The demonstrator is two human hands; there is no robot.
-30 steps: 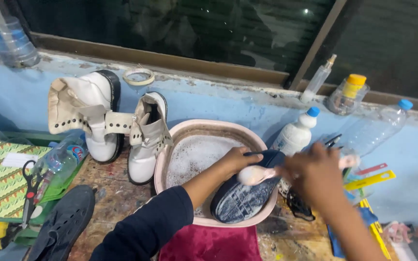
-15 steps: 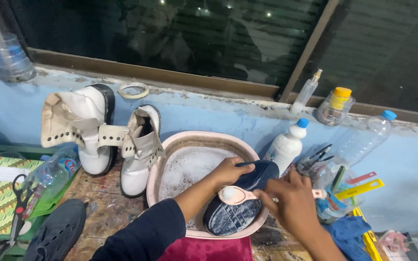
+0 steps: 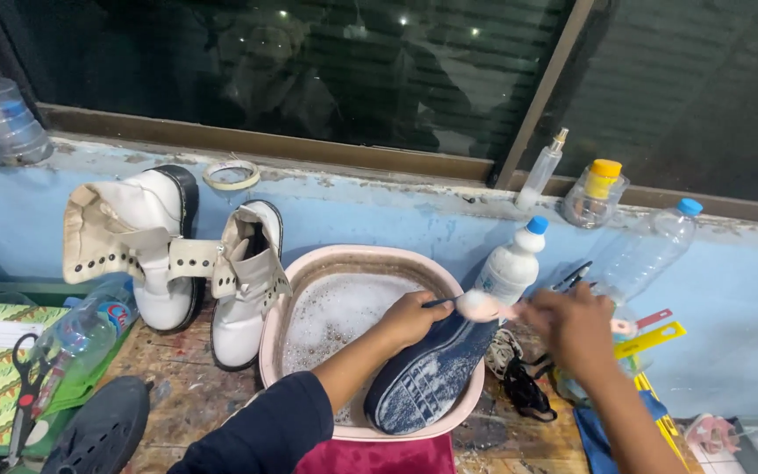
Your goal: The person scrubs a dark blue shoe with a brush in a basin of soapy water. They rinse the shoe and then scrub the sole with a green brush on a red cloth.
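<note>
My left hand [image 3: 410, 318] was clamped on the dark shoe [image 3: 432, 373], holding it sole-up and tilted over the near right rim of the pink basin [image 3: 309, 272], its toe hanging out over the basin's edge toward me. My right hand [image 3: 572, 326] was closed around the handle of a small brush [image 3: 477, 305], whose pale head sat at the shoe's far end, just beside my left fingers. A second earlier that brush head had been lower, resting across the middle of the sole; it had since slid up to the heel end while the shoe stayed put in the same grip, so the scrubbing looked to have travelled along the sole, which showed a film of white suds. Soapy water filled the basin behind the shoe. Left of the basin, a pair of white boots [image 3: 177, 254] stood on the worn wooden surface [image 3: 186, 395], untouched. A white bottle with a blue cap [image 3: 511, 263] stood just right of the basin, and a clear plastic bottle [image 3: 651, 246] leaned further right against the blue wall.
</note>
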